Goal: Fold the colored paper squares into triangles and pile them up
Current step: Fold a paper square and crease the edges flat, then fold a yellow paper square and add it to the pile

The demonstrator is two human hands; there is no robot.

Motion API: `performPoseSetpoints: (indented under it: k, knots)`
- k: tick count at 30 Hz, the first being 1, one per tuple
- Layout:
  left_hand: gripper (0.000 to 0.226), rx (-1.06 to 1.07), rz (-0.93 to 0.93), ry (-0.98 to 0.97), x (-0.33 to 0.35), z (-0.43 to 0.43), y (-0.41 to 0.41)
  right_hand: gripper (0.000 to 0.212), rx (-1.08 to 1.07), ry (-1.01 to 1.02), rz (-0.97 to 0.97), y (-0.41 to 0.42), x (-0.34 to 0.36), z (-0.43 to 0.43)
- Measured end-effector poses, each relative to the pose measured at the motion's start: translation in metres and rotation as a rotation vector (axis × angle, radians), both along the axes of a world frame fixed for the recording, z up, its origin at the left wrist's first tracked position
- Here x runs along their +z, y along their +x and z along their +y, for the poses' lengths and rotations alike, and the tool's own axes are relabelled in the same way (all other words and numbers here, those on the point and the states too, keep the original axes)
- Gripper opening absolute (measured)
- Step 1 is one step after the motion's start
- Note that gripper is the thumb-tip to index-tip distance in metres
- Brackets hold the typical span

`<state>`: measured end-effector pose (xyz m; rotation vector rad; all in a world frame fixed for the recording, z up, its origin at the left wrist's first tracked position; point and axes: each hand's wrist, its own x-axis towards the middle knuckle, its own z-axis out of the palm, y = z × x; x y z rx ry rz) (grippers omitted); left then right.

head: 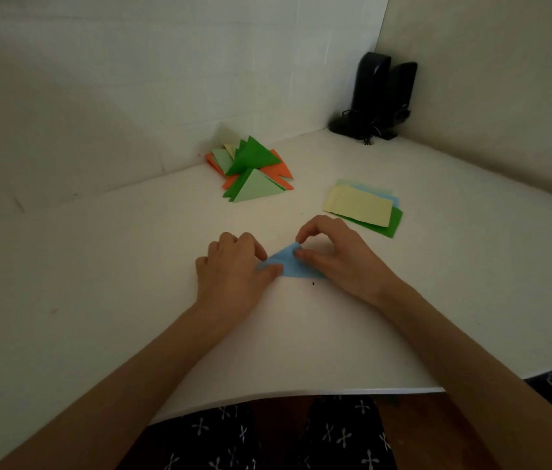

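A light blue paper (286, 264), folded into a triangle, lies on the white table (132, 266) between both hands. My left hand (234, 269) pinches its left corner between thumb and fingers. My right hand (332, 256) pinches the top corner with thumb and curled index finger. A pile of folded triangles (251, 166) in green, pale green, orange and yellow sits at the back near the wall. A stack of unfolded squares (363, 206), yellow on top of blue and green, lies to the right.
Two black speakers (378, 96) with cables stand in the back right corner. White walls close the table at the back and right. The table's front edge (301, 396) runs just above my patterned trousers.
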<state>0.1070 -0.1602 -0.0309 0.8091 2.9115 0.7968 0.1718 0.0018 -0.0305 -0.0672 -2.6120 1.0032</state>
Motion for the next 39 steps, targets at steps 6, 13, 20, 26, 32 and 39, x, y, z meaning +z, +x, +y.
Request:
performPoseSetpoints:
  k: [6, 13, 20, 26, 32, 39]
  knots:
    - [0.023, -0.071, -0.153, 0.333, 0.001, -0.002, -0.001, 0.021, 0.062, -0.228, 0.086, 0.000, 0.006, -0.003]
    - [0.024, -0.073, -0.118, 0.610, 0.015, 0.011, -0.051, 0.024, -0.244, -0.051, 0.190, -0.017, 0.017, 0.024]
    - [0.013, -0.020, 0.104, 0.431, -0.002, 0.032, -0.115, 0.048, -0.462, 0.405, -0.139, -0.021, -0.001, 0.068]
    - [0.021, -0.013, 0.281, 0.102, -0.005, 0.042, -0.127, 0.037, -0.528, 0.529, -0.173, -0.024, -0.006, 0.071]
    - [0.027, -0.009, 0.370, 0.044, 0.002, 0.040, -0.112, 0.012, -0.472, 0.853, -0.120, -0.020, 0.006, 0.067]
    - [0.057, -0.369, 0.247, 0.300, 0.004, 0.012, -0.059, 0.011, -0.122, 0.802, 0.458, -0.003, 0.020, 0.036]
